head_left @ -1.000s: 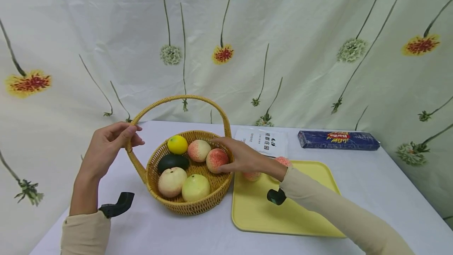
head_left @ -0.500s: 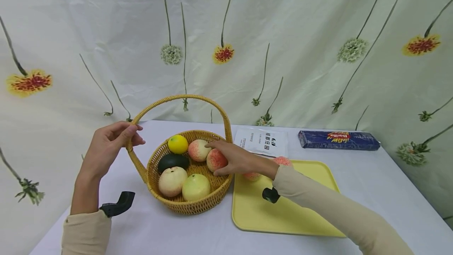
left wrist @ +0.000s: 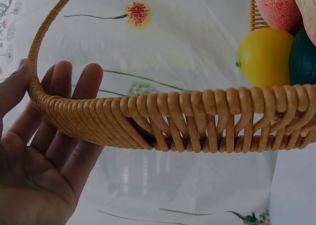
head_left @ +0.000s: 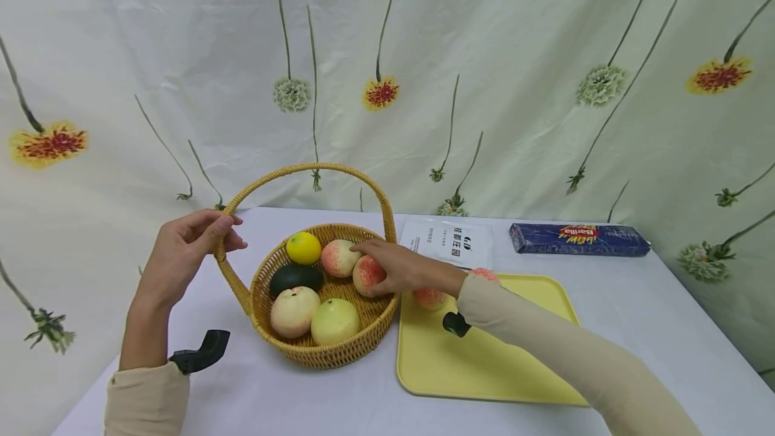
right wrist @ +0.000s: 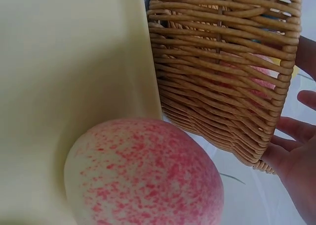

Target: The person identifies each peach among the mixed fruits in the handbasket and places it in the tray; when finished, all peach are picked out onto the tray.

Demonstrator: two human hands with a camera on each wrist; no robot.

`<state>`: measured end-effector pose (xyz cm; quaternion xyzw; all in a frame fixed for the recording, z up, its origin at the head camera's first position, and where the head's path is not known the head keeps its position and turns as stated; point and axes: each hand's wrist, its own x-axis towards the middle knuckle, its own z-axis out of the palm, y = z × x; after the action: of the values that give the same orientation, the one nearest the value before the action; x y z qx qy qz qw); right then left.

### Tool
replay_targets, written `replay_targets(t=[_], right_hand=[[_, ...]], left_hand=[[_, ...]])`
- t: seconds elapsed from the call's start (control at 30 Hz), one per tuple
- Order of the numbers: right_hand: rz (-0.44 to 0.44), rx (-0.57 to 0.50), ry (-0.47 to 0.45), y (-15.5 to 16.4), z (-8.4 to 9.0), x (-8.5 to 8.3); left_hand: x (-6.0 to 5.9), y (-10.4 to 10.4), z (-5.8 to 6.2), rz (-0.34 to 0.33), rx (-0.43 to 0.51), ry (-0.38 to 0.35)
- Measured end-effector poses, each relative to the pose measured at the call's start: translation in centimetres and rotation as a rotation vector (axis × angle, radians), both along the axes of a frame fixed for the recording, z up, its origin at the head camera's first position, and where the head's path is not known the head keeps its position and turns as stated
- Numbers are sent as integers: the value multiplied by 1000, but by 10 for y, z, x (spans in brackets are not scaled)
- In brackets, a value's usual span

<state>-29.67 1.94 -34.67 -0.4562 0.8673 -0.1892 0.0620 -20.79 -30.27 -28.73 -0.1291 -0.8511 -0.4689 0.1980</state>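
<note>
the right hand [head_left: 404, 268] is curled over a pink peach [head_left: 366, 274] at the right inner edge of the wicker basket [head_left: 315, 348]. it looks light, smooth and round, best cupped around its widest part. the handle [left wrist: 44, 94] is steadied by the left hand [head_left: 188, 247], fingers loosely hooked round it.

basket [head_left: 315, 348]: golden-tan woven wicker, upper right of the right wrist view
lemon [head_left: 303, 247]: bright yellow
avocado [head_left: 296, 277]: dark green, nearly black
peaches in the basket [head_left: 340, 258]: cream, with a pink-red speckled blush
pale fruit [head_left: 334, 320]: yellow-green, at the basket's front
peach on the tray [right wrist: 143, 173]: cream, dotted with red
tray [head_left: 484, 369]: pastel yellow
packet [head_left: 451, 242]: white with black print
box [head_left: 578, 239]: dark blue with a red and yellow logo
backdrop [head_left: 484, 52]: cream cloth, red-and-yellow flowers on thin green stems
sleeves [head_left: 145, 399]: beige
</note>
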Motion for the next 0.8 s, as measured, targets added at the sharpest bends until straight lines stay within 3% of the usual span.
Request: replay_targets(t=[0.5,0.8], right_hand=[[-6,95,-24,-7,-1,-6],[-25,183,8,-10,-6,-6]], left_hand=[[1,0,0,8,-3,-5],[1,0,0,8,-7,-3]])
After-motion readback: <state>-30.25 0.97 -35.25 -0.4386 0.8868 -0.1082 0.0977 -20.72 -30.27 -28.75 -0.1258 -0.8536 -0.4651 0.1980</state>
